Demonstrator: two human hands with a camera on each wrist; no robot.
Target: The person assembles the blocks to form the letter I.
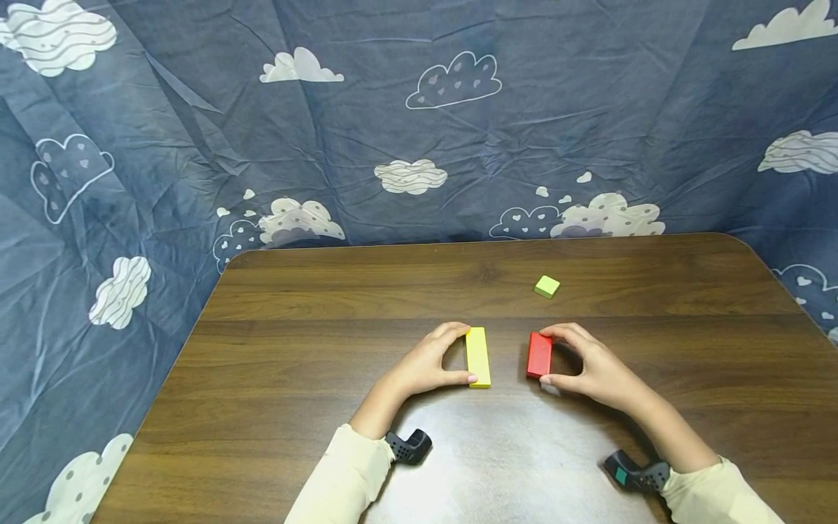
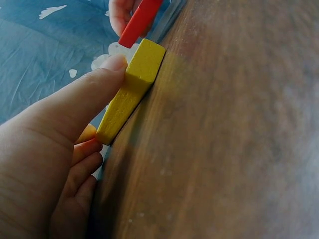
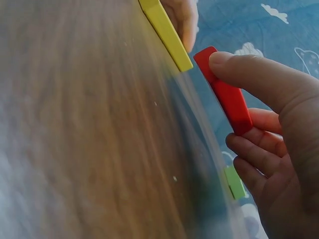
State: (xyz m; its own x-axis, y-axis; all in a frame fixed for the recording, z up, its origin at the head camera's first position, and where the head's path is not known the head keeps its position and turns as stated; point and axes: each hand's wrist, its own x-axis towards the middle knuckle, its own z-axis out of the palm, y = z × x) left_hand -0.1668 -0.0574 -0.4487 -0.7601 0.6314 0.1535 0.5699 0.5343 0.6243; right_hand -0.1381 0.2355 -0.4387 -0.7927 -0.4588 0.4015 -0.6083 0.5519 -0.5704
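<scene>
Between thumb and fingertips my left hand (image 1: 428, 362) pinches a long yellow block (image 1: 479, 358) by its two ends. The yellow block (image 2: 130, 92) lies flat on or just above the table; I cannot tell which. To its right, my right hand (image 1: 592, 367) pinches a shorter-looking red block (image 1: 540, 354) end to end. In the right wrist view the red block (image 3: 227, 92) appears lifted off the tabletop. A gap separates the two blocks, which point roughly the same way. Farther back sits a small light-green block (image 1: 546, 286), touched by neither hand.
A brown wood-grain table (image 1: 314, 291) spreads under both hands, with a bright glare near its front. Behind it hangs a blue cloth (image 1: 366, 131) printed with clouds. Each wrist wears a black camera band, the left one (image 1: 411, 446) close over the tabletop.
</scene>
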